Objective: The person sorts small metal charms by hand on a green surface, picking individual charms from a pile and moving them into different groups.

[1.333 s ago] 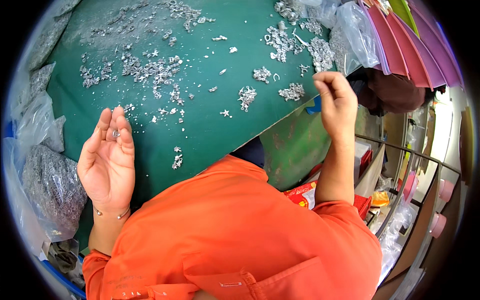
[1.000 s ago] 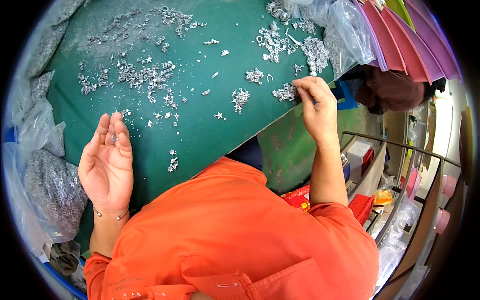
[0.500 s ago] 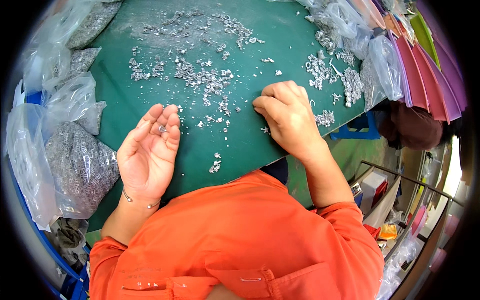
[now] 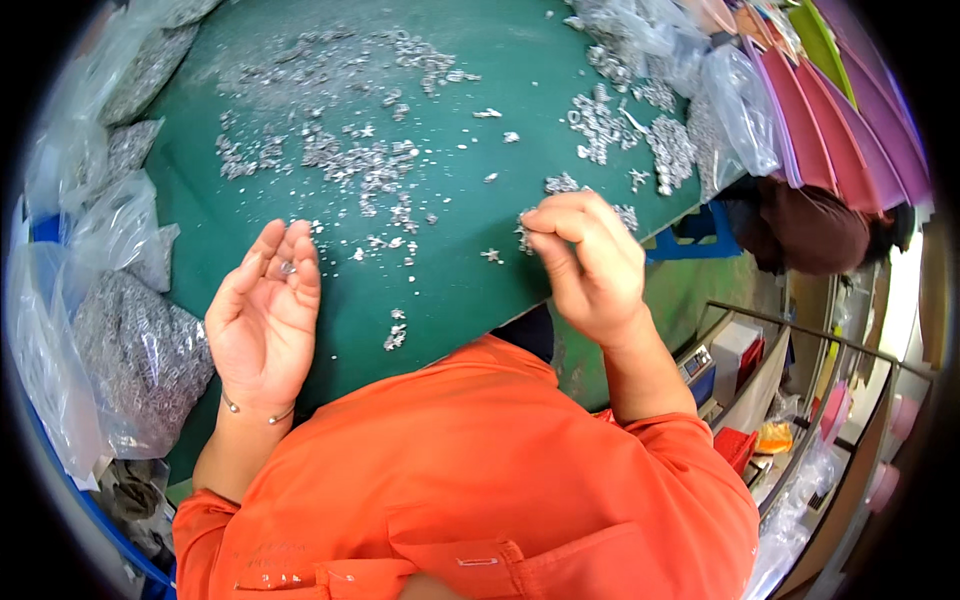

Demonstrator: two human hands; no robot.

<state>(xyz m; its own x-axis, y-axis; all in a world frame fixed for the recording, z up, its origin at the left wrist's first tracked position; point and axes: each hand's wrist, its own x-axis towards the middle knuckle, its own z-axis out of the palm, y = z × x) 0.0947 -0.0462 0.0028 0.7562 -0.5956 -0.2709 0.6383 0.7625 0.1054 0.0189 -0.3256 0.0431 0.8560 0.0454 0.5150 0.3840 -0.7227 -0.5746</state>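
My left hand (image 4: 265, 320) is turned palm up over the left part of the green table, fingers loosely curled. A small shiny metal piece (image 4: 288, 268) rests against its fingers. My right hand (image 4: 598, 262) is at the table's right side, thumb and forefinger pinched together. Whatever lies between those fingertips is too small to make out. Right beside them is a little cluster of metal pieces (image 4: 524, 236), partly covered by the hand. Between my hands lie a single star-like piece (image 4: 491, 256) and a small group of pieces (image 4: 396, 332).
Small grey metal pieces (image 4: 365, 160) and pale crumbs are scattered across the green table (image 4: 460, 290). Sorted heaps (image 4: 670, 150) lie at the right. Plastic bags of pieces (image 4: 140, 340) line the left edge. Pink and purple trays (image 4: 800, 120) and a blue stool (image 4: 690, 235) stand right.
The whole view has shifted, moving the table leftward in the picture. My right hand has moved right over the table, uncovering a small loose piece. The left hand still holds its metal piece.
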